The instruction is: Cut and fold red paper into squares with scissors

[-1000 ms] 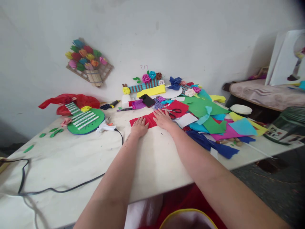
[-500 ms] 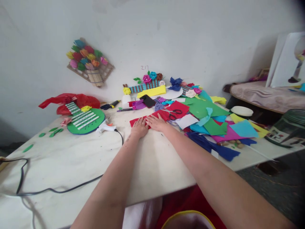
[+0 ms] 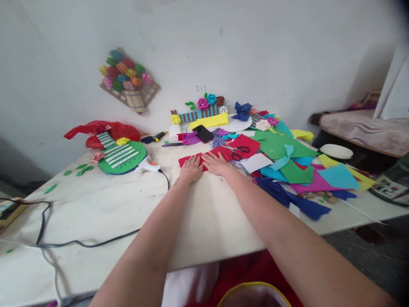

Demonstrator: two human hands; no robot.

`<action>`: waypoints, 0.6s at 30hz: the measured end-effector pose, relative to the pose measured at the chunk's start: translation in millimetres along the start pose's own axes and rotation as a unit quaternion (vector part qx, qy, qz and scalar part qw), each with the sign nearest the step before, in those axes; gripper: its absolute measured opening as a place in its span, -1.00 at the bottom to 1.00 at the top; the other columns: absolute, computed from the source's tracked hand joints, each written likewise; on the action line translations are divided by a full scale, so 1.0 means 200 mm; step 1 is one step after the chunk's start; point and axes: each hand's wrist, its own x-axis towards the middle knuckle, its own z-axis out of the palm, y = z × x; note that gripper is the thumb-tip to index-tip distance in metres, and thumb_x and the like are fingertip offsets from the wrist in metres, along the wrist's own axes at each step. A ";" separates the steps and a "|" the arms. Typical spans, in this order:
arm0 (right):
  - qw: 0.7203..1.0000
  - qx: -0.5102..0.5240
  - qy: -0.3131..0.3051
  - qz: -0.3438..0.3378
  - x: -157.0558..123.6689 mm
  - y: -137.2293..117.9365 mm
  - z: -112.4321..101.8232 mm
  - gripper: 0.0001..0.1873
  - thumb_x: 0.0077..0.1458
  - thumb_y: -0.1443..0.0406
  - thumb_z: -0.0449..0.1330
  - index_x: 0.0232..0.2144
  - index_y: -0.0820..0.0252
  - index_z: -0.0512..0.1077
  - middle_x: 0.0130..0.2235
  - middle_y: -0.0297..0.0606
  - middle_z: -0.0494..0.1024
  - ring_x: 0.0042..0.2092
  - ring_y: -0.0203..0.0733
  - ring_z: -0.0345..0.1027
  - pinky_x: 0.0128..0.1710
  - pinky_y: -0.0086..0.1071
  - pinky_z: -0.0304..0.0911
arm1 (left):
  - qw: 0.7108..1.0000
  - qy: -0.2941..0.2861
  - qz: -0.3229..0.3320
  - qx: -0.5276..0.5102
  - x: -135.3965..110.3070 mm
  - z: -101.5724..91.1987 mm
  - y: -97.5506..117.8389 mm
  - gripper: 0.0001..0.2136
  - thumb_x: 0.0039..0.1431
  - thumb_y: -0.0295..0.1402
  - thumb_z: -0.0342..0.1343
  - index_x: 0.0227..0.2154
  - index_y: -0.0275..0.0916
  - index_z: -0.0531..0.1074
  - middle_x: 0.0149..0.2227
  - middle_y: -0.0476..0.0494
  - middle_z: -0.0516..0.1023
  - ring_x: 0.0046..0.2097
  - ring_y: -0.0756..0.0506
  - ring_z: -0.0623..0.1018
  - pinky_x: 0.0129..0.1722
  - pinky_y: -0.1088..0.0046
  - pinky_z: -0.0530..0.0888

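Note:
A strip of red crepe paper (image 3: 184, 161) lies on the table in front of me. My left hand (image 3: 191, 169) rests flat on its left part, fingers stretched forward. Close beside it, my right hand (image 3: 216, 163) lies flat on the same paper, palm down with the fingers out. The scissors (image 3: 239, 152) with dark handles lie just beyond my right hand, on a red sheet (image 3: 251, 143). To the left of my left hand is a white glue gun (image 3: 147, 166) with its black cord.
A green guitar-shaped craft (image 3: 123, 157) stands at the left. Behind the hands lie a phone (image 3: 203, 134) and a yellow folded paper (image 3: 209, 121). Coloured paper sheets (image 3: 281, 143) pile up on the right, near a glass jar (image 3: 394, 181). A black cord (image 3: 96, 245) crosses the table's left side.
The view has shifted slightly left, so the scene sits further right. Both hands stay flat on the red paper, with little visible movement.

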 end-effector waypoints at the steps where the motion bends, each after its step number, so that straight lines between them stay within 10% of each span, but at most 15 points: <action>1: 1.000 0.000 0.000 0.002 0.00 0.00 0.00 -0.42 0.21 0.16 -0.37 0.27 0.03 -0.21 0.31 -0.46 -0.26 0.31 -0.16 -0.44 0.20 0.07 -0.47 | 1.000 0.001 0.000 0.000 0.00 0.00 0.00 -0.41 0.22 -0.15 -0.45 0.24 -0.37 -0.08 0.30 -0.18 -0.15 0.29 -0.10 -0.12 0.22 0.28 -0.12; 18: 1.000 0.022 0.021 -0.001 -0.01 0.00 0.00 -0.41 0.21 0.15 -0.33 0.26 0.10 -0.16 0.31 -0.36 -0.19 0.31 -0.13 -0.39 0.20 0.08 -0.46 | 0.998 0.006 0.004 -0.069 0.00 -0.03 -0.04 -0.45 0.24 -0.19 -0.43 0.24 -0.34 -0.07 0.29 -0.14 -0.12 0.28 -0.06 -0.11 0.22 0.34 -0.09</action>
